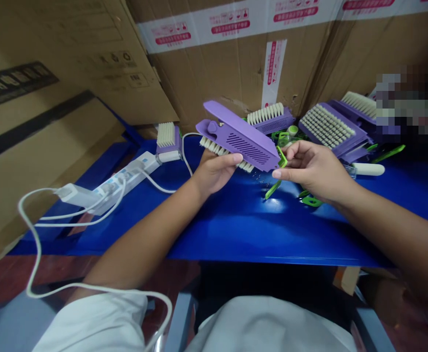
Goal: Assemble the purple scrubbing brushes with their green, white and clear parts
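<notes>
My left hand (215, 171) is closed around a purple scrub brush (241, 139), bristles down, with its flat lid part raised above it. My right hand (309, 168) pinches the brush's right end together with a green plastic clip (280, 164). Both hands hover just above the blue table (236, 230).
More purple brushes (327, 127) and green clips (311, 200) lie behind and under my right hand, with a white cylinder (368, 169). Another brush (168, 139) stands at the left by a white power strip (125, 178) and its cables. Cardboard boxes (236, 63) wall the back and left.
</notes>
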Demonstrator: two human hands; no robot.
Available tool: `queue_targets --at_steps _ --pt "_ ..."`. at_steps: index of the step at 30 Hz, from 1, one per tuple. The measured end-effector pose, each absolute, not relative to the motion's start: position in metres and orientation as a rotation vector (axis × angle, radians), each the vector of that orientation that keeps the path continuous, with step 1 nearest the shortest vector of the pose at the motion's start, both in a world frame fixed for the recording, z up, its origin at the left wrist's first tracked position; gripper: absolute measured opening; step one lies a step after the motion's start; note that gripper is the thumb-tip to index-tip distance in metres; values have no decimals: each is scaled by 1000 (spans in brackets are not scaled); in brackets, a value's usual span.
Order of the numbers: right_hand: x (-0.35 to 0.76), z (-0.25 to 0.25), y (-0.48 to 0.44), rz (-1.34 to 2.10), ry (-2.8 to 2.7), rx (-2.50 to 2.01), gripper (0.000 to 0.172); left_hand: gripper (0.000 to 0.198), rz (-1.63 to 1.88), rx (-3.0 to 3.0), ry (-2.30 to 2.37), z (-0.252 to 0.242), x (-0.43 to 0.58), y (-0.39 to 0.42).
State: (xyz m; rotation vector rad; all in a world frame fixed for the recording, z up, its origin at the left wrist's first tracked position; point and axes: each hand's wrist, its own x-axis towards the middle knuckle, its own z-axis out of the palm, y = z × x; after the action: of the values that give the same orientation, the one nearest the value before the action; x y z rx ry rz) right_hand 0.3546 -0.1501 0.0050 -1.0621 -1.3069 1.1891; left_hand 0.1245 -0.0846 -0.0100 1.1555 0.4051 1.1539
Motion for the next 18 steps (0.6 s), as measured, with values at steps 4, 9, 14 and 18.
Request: queue_targets --at_steps 4,9,14,18 --pt "353 6 -151 1278 -1273 -1109 63 63 1135 1157 396 -10 128 -87" --pt "351 7 -153 1325 -1251 -1071 59 65 1125 1170 401 -10 128 -89" --pt "357 17 -158 1503 -1315 -973 59 60 1129 1133 388 -16 126 -84" --pt "359 18 -161 1678 -1510 -903 89 54 1116 1088 397 -16 125 -84"
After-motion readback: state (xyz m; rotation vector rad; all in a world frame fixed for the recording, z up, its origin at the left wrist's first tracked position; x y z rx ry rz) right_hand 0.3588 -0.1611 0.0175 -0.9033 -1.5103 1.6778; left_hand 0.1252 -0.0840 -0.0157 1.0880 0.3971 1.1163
